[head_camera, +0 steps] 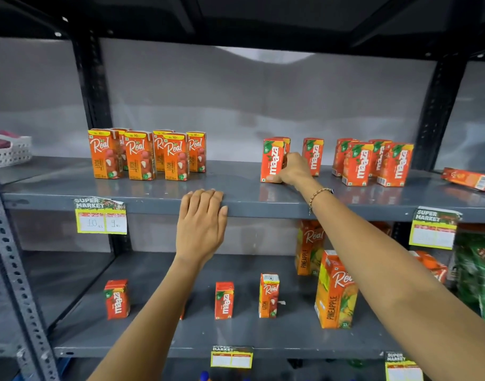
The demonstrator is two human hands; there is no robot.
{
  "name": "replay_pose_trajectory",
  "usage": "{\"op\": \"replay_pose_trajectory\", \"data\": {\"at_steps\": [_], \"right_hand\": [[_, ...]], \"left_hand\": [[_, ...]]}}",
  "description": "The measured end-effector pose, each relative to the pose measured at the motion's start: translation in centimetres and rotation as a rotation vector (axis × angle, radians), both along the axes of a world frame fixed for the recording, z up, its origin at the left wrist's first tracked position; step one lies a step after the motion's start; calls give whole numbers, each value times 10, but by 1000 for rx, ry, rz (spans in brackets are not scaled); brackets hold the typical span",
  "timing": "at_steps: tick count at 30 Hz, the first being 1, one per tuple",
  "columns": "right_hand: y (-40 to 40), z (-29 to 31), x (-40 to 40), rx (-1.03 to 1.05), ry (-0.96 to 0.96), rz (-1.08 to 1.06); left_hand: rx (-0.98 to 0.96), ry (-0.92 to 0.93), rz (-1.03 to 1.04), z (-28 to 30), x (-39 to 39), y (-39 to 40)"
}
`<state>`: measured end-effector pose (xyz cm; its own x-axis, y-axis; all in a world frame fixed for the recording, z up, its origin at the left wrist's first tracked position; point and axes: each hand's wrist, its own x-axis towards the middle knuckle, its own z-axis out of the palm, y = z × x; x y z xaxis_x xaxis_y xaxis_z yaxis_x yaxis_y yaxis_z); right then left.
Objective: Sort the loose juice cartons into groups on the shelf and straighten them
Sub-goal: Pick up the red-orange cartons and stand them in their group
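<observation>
On the upper shelf (153, 199) several orange Real litchi cartons (142, 155) stand grouped at the left. Red Maaza cartons (373, 163) stand grouped at the right, with one more (313, 155) apart from them. My right hand (292, 170) grips a single upright Maaza carton (273, 159) standing on the shelf left of that group. My left hand (201, 224) rests flat on the shelf's front edge, holding nothing. On the lower shelf stand two loose Maaza cartons (116, 299) (224, 300) and a Real litchi carton (269, 295).
Two tall Real pineapple cartons (335, 292) (308, 248) stand on the lower shelf at right, beside green packets (475, 270). A carton (469, 179) lies flat at the upper shelf's far right. A white basket (10, 149) sits far left. Price tags (101, 215) hang from the shelf edges.
</observation>
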<state>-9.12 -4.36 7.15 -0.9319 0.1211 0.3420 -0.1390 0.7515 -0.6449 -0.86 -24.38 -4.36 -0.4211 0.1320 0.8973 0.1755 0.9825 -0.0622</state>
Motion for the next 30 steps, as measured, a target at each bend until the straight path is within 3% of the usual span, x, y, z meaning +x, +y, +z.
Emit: {"op": "replay_pose_trajectory", "data": {"at_steps": [12, 17, 23, 30], "right_hand": [[6, -4, 6, -15, 4, 62], [36, -5, 26, -72, 101, 28], [138, 3, 55, -291, 377, -27], [305, 8, 71, -441, 378, -263]], "left_hand": [[25, -1, -3, 0, 1, 2], [180, -12, 4, 7, 6, 16], [128, 2, -116, 6, 9, 94], [37, -122, -229, 5, 6, 235]]}}
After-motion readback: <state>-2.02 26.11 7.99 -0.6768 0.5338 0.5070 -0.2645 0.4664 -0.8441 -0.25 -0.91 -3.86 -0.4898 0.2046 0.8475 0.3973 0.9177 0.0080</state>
